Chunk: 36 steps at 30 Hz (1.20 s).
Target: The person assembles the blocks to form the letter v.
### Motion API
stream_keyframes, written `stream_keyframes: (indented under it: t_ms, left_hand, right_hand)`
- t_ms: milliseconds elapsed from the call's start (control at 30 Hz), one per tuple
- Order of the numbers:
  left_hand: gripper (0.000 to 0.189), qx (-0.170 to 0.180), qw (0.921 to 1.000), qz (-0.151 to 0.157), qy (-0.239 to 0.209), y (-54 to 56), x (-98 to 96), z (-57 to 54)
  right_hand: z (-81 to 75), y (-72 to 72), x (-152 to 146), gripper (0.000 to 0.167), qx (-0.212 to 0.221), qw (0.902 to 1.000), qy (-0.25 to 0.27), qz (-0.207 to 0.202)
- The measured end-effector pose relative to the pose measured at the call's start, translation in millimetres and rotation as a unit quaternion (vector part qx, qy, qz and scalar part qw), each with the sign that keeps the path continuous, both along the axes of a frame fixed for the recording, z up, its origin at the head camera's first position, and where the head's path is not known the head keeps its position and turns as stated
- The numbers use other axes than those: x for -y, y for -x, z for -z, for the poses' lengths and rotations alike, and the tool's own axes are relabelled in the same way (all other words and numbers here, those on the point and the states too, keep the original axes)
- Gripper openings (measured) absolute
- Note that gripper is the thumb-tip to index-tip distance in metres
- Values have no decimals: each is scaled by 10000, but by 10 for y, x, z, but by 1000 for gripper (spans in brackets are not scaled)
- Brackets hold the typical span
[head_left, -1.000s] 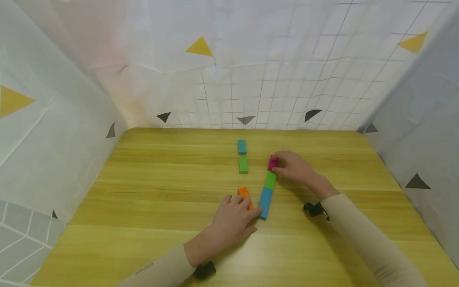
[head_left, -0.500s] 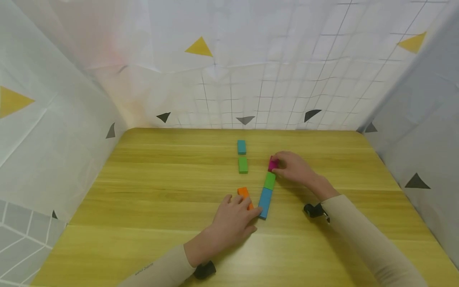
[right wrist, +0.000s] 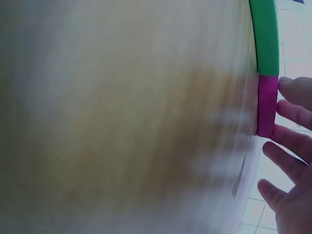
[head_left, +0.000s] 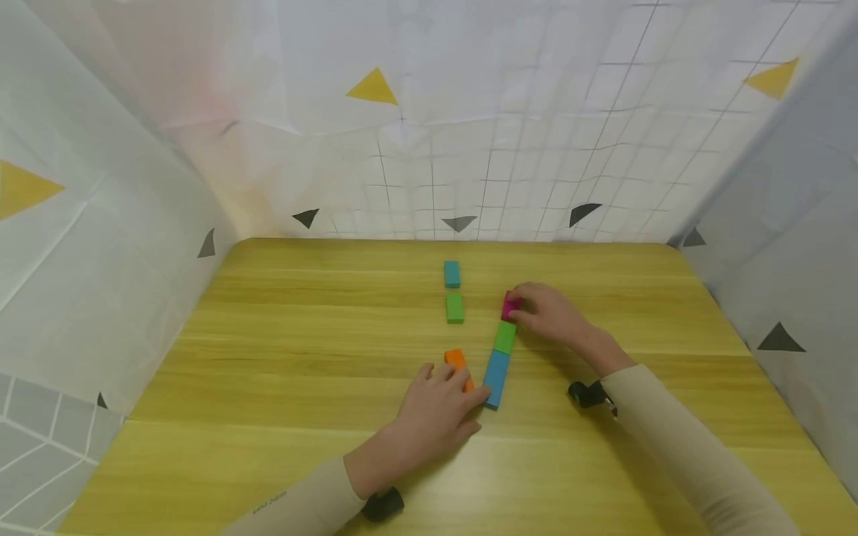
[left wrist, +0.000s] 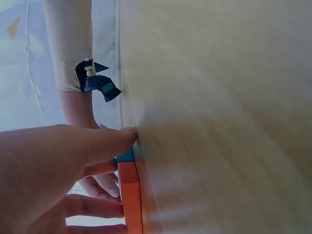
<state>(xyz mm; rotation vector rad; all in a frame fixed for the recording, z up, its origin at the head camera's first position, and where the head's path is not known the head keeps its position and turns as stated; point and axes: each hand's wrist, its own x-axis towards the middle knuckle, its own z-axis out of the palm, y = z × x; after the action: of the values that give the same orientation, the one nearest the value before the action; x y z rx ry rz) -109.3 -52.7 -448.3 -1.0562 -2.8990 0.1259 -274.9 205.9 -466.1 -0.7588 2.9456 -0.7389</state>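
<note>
In the head view my left hand (head_left: 432,413) lies over an orange block (head_left: 457,360), its fingers spread. Its index fingertip touches the near end of a long blue block (head_left: 496,376). A green block (head_left: 505,337) joins the blue one's far end, and a magenta block (head_left: 509,305) joins the green one, making a slanted row. My right hand (head_left: 550,313) has thumb and fingertips resting on the magenta block. The right wrist view shows those fingertips on top of the magenta block (right wrist: 267,105), against the green block (right wrist: 265,36). The orange block (left wrist: 130,195) is partly hidden by the left fingers.
A teal block (head_left: 452,274) and another green block (head_left: 454,307) lie apart from the row, toward the back of the wooden table (head_left: 302,357). White sheeting (head_left: 268,171) with printed triangles and grid lines encloses the table's back and sides.
Little differs. The right thumb shifts slightly on the magenta block; the left hand and the blocks stay in place.
</note>
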Motion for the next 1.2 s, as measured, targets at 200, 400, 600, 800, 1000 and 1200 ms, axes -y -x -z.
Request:
stream_keyframes:
  t_ms: [200, 400, 600, 800, 1000, 1200]
  left_hand:
    - [49, -11, 10000, 5, -43, -4, -6, -9]
    - [50, -21, 10000, 17, -54, -13, -9, -13]
    - [50, 41, 10000, 1, -82, -9, -6, -5]
    - [50, 40, 10000, -2, -88, -7, 2, -11]
    - [50, 35, 10000, 2, -84, -7, 3, -19]
    - [50, 107, 9999, -6, -101, -9, -1, -13]
  right_hand:
    - [11, -9, -3, 21, -15, 9999, 132, -44]
    - [3, -28, -2, 20, -5, 9998, 199, -46]
    - [-13, -54, 13, 18, -88, 9997, 221, -76]
    - [-25, -74, 22, 15, -154, 9993, 328, -117]
    - [-14, -84, 21, 15, -185, 9992, 330, -103]
    - [-5, -99, 25, 15, -250, 9989, 368, -135]
